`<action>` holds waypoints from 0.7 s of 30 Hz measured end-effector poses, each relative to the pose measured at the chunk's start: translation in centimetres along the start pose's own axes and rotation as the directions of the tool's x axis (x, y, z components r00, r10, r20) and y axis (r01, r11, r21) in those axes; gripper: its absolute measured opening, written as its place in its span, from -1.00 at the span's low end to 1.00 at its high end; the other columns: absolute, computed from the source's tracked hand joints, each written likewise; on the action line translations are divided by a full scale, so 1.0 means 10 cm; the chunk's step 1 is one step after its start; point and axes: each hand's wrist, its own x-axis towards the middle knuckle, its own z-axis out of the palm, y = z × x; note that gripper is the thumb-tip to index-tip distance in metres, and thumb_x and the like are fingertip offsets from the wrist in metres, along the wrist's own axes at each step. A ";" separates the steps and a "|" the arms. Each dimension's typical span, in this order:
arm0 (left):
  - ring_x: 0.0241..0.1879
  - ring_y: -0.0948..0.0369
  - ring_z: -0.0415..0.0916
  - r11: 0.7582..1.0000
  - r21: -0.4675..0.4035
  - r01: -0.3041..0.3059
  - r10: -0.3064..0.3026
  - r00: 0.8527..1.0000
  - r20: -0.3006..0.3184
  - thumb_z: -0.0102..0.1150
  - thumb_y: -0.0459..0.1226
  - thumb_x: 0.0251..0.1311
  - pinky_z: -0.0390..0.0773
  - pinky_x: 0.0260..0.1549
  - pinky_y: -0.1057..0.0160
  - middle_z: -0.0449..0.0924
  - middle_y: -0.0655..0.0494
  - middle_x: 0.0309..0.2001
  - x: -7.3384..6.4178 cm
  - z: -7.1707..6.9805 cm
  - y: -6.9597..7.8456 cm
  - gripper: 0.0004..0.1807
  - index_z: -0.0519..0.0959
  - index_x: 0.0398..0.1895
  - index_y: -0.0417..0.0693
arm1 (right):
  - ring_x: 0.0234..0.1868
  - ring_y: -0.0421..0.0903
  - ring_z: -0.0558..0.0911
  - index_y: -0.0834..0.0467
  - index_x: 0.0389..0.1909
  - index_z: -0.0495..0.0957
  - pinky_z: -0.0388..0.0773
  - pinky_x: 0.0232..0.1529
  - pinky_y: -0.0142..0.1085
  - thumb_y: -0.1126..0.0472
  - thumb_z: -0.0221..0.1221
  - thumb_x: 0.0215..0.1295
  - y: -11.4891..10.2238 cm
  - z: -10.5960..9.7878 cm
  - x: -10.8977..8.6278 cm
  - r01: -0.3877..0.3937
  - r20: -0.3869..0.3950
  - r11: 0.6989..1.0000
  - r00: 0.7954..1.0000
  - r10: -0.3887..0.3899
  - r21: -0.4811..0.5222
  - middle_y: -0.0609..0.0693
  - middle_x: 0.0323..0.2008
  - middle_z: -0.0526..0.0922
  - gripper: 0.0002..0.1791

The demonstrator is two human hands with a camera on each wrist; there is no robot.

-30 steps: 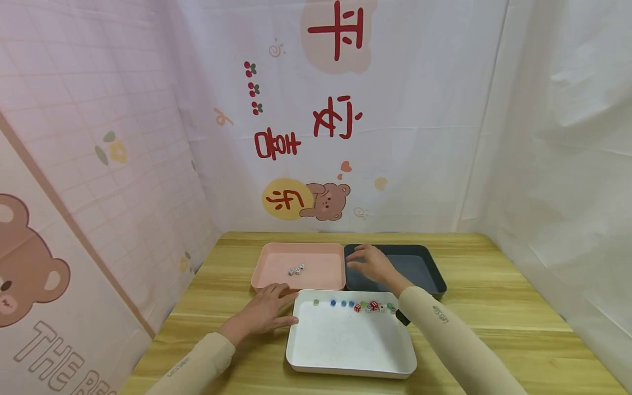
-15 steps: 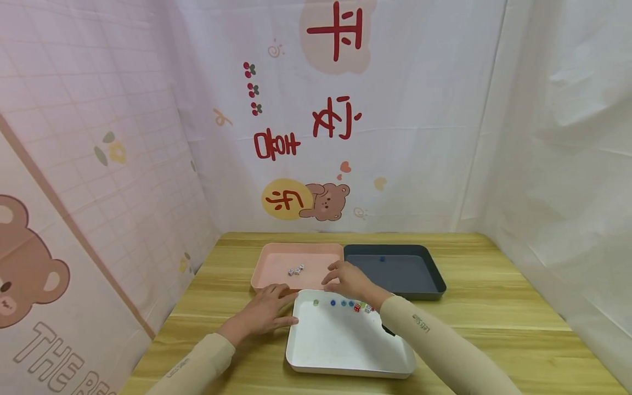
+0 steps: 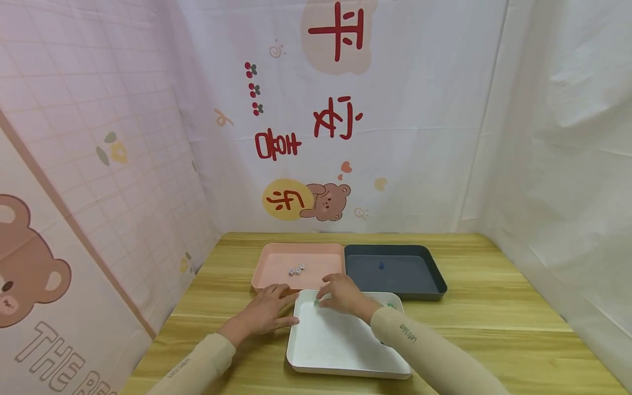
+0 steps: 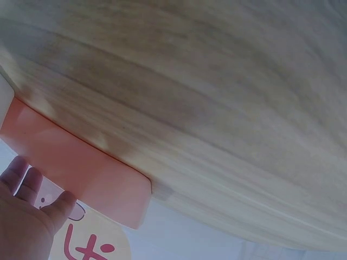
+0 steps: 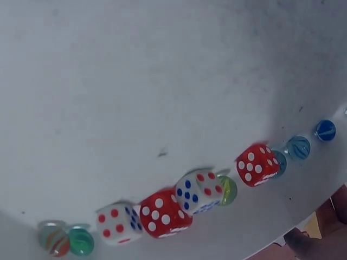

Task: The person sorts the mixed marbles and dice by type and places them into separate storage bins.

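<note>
On the left, we are seeing the left hand [image 3: 264,310] resting with its fingers spread, its thumb tip meeting the left rim of the white tray [image 3: 336,340] and its other fingers lying by the near wall of the pink tray [image 3: 276,255]. Three small dice [image 3: 297,270] are lying close together inside the pink one. A pale green marble [image 3: 316,303] is sitting at the white tray's far left corner, right at the fingertips of the right hand [image 3: 342,296]. That hand's fingers are bending toward it, but we cannot tell whether they are pinching it. Farther right, the dark tray [image 3: 410,269] is standing beside the pink one, holding something small and blue [image 3: 381,266].

Through the right wrist view, again from the left, we are finding a row along the white tray's wall: an orange-striped marble [image 5: 56,242], a green marble [image 5: 82,241], a white die [image 5: 113,225], a red die [image 5: 161,213], another white die [image 5: 190,192], a yellow-green marble [image 5: 229,191], another red die [image 5: 255,167], two teal marbles [image 5: 297,148] and a dark blue marble [image 5: 325,130].
</note>
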 end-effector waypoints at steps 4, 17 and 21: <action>0.28 -0.13 0.27 1.000 0.013 -0.013 0.013 1.000 -0.020 -0.07 0.30 0.33 0.30 0.25 -0.15 0.32 -0.20 0.28 -0.01 0.02 -0.02 -0.19 0.41 0.40 -0.09 | 0.25 0.12 0.43 -0.07 -0.18 0.78 0.28 0.26 0.22 0.03 0.39 0.19 -0.03 0.03 -0.01 -0.016 0.004 0.999 1.000 0.016 -0.036 0.10 0.14 0.60 -0.81; 0.30 -0.14 0.25 1.000 0.017 -0.002 0.003 1.000 -0.010 -0.10 0.31 0.32 0.27 0.28 -0.14 0.32 -0.19 0.29 -0.01 0.03 -0.01 -0.19 0.40 0.40 -0.06 | 0.29 0.09 0.40 -0.13 -0.29 0.78 0.10 0.28 0.38 0.02 0.42 0.13 -0.09 0.12 0.02 -0.034 -0.029 0.995 0.999 0.031 -0.092 0.05 0.13 0.62 -0.88; 0.28 -0.13 0.27 1.000 0.017 -0.012 0.012 1.000 -0.026 -0.08 0.30 0.32 0.29 0.26 -0.15 0.34 -0.19 0.28 0.00 0.05 -0.02 -0.20 0.42 0.39 -0.07 | 0.27 0.09 0.40 -0.17 -0.37 0.77 0.11 0.27 0.39 -0.03 0.42 0.12 -0.10 0.16 0.02 -0.003 -0.034 0.993 0.999 -0.001 -0.119 0.08 0.14 0.59 -0.92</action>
